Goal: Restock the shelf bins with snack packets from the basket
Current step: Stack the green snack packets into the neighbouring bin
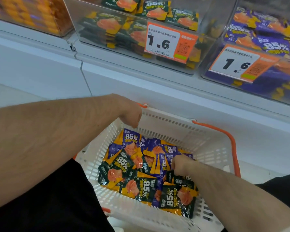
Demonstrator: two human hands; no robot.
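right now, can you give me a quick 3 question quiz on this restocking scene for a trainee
1. True or false: the right hand is down among the packets in the white basket.
2. Multiple choice: which colours of snack packets lie mixed in the basket? A) only purple B) black and purple C) only orange
3. Fill in: both price tags on the clear shelf bins read ___.

Key
1. True. Its fingers are buried in the pile, so whether it grips a packet cannot be told.
2. B. Black packets lie with purple packets.
3. 1.6, on the black-packet bin's tag and the purple-packet bin's tag.

The left hand is at the basket's far rim.
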